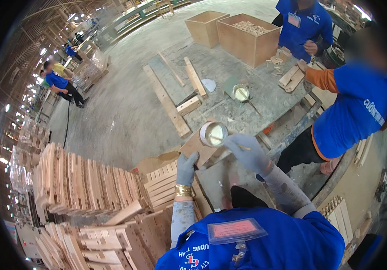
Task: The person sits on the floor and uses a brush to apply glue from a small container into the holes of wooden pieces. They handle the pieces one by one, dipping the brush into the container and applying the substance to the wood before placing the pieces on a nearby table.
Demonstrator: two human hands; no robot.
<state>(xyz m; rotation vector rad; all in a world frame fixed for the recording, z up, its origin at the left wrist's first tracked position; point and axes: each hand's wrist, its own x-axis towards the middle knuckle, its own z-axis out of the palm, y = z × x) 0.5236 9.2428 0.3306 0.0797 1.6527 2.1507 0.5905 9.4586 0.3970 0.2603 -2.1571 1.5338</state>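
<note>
Left hand point(186, 167), gloved, fingers closed around the near edge of a wooden piece point(197, 147), steadying it flat. Right hand point(247, 152) pinched shut on a thin stick point(234, 143), tip dipped into the small glue tub point(213, 133) resting on the piece's far end.

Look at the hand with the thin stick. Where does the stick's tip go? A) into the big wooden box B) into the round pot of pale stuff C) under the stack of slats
B: the right hand holds the thin stick with its far end in the round pot, which sits on a small board.
</note>
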